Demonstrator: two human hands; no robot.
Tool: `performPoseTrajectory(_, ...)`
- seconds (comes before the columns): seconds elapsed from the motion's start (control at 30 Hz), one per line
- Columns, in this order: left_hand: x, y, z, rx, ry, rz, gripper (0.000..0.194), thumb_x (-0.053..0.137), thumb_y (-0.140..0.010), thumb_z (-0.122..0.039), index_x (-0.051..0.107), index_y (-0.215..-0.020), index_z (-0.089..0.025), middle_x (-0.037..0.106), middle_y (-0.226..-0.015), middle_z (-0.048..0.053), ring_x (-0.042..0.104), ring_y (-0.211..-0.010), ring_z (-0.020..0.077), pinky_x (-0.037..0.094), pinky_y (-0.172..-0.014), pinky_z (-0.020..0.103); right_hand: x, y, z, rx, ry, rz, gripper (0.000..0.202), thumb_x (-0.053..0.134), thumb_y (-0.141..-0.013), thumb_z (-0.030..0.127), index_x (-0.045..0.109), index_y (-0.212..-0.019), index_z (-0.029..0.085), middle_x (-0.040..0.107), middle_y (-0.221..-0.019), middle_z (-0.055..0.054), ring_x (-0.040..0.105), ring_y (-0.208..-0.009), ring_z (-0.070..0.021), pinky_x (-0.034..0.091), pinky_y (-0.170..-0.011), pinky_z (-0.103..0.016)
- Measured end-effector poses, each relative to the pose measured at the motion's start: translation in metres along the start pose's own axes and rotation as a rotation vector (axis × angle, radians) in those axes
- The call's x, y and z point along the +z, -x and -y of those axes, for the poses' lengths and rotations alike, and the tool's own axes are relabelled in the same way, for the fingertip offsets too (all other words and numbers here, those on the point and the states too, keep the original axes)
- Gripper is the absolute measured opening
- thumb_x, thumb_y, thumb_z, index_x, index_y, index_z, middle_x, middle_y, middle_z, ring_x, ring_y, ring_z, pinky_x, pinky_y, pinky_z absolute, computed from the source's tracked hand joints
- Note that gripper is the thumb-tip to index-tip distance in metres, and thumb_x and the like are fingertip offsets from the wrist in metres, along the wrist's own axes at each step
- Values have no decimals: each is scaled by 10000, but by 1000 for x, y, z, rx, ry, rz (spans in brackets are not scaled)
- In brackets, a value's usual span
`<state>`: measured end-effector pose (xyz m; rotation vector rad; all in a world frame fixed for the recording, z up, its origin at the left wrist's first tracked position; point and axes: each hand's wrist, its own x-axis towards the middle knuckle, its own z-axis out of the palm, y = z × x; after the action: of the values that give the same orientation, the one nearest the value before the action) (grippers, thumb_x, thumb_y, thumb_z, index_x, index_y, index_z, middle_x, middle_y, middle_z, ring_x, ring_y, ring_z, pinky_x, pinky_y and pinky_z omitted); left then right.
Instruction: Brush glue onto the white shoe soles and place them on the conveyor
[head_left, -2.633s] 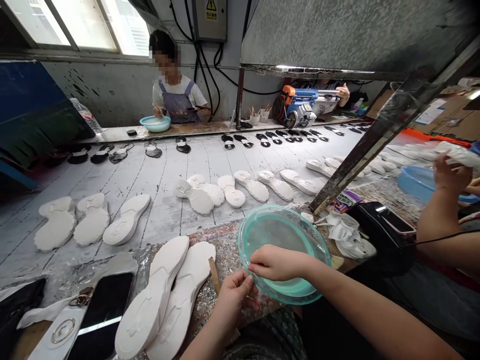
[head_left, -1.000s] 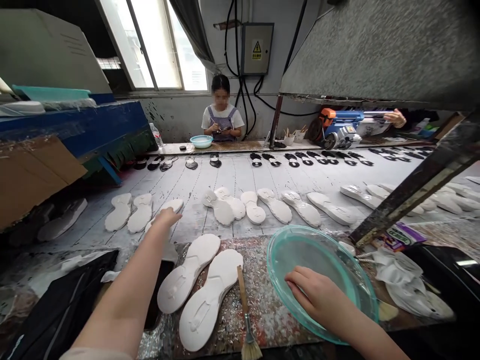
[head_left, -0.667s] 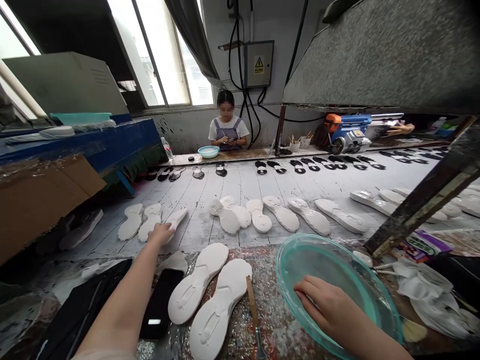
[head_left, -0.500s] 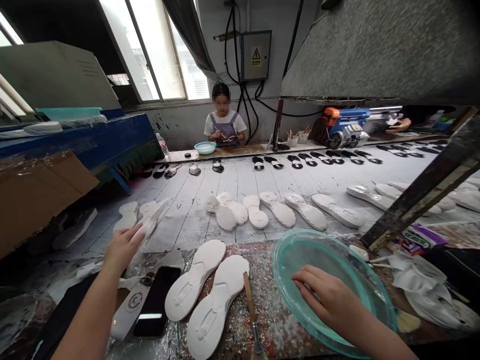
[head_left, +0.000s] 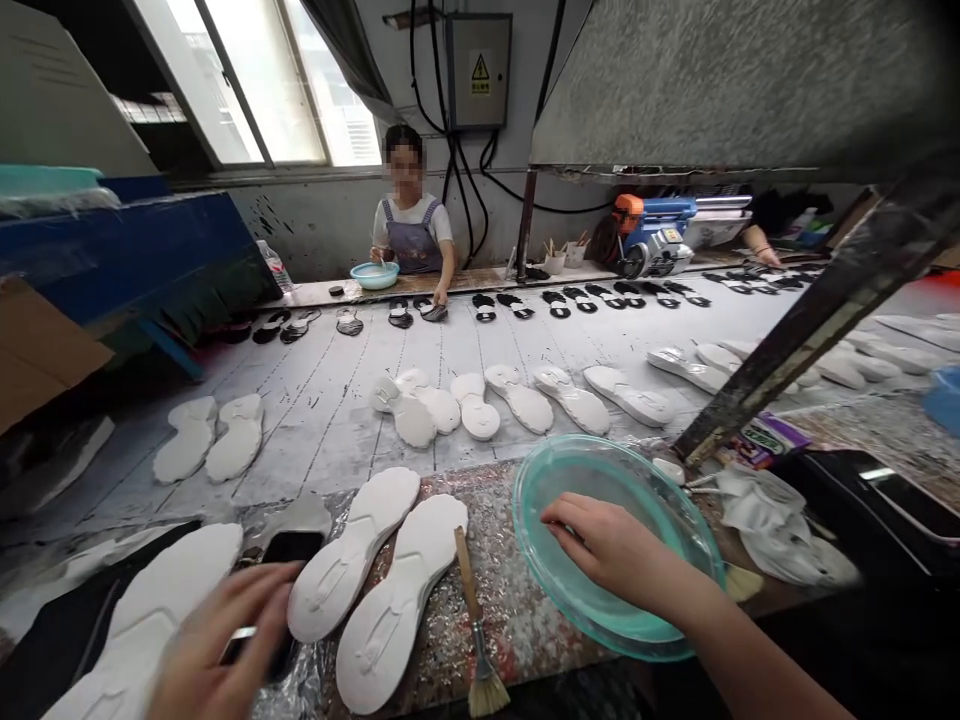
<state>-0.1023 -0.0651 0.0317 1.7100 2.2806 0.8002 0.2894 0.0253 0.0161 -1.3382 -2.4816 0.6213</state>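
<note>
My left hand [head_left: 225, 640], smeared by motion, grips a white shoe sole [head_left: 161, 590] at the lower left, close to the camera. Part of the sole is hidden behind the hand. Over the turquoise basin [head_left: 536, 575], my right hand [head_left: 600, 540] has its fingers curled together; whatever they hold, if anything, is hidden. Between my hands, one white sole [head_left: 360, 540] lies beside another white sole [head_left: 405, 600] on the speckled bench. A brush [head_left: 472, 610] with a wooden handle rests against the nearer one, bristles toward me.
White soles [head_left: 521, 397] and black sandal pieces [head_left: 585, 300] line the white belt [head_left: 315, 400]. A co-worker [head_left: 411, 230] sits across it. A phone [head_left: 292, 548] is partly covered at left. A slanted metal post [head_left: 780, 320] crosses the right side.
My left hand has drawn the sole back from the belt toward me, down and left. My right hand stays over the basin. The co-worker's arm now reaches to the belt. The view has shifted right.
</note>
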Motion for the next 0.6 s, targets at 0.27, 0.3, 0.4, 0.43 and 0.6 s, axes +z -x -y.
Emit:
performPoseTrajectory(0.27,172,9,-139,-342,975,927,602,754,-510,-685,630,-781,-163,619,-707,30,626,-545,183,468,-477,304,23,-13,13,76,139,73,197,492,-975,128,683,-1000,173,676,-965,-52,659,-912,-192,458,-758,-260)
performPoseTrajectory(0.3,182,10,-140,-341,1001,940,625,750,-484,-715,594,-738,-166,593,-670,13,612,-520,167,448,-452,280,25,-15,14,82,172,95,204,493,-957,100,688,-962,157,678,-945,-64,661,-893,-201,456,-741,-265)
performPoseTrajectory(0.4,195,13,-133,-350,1074,938,652,759,-457,-745,532,-690,-180,550,-586,-19,591,-508,142,427,-442,245,25,-19,16,70,257,184,214,507,-862,16,691,-886,122,690,-903,-94,665,-843,-226,444,-689,-278)
performPoseTrajectory(0.43,196,14,-130,-352,1089,936,649,766,-462,-740,530,-687,-180,552,-578,-21,590,-509,140,426,-443,243,23,-21,18,60,277,213,223,511,-834,0,693,-896,113,694,-905,-103,668,-838,-233,442,-679,-282)
performPoseTrajectory(0.6,199,16,-128,-367,1124,932,644,782,-461,-734,518,-652,-179,555,-558,-20,585,-490,139,409,-428,246,4,-29,30,11,363,328,270,507,-785,-30,708,-916,92,710,-879,-135,688,-797,-260,424,-619,-291)
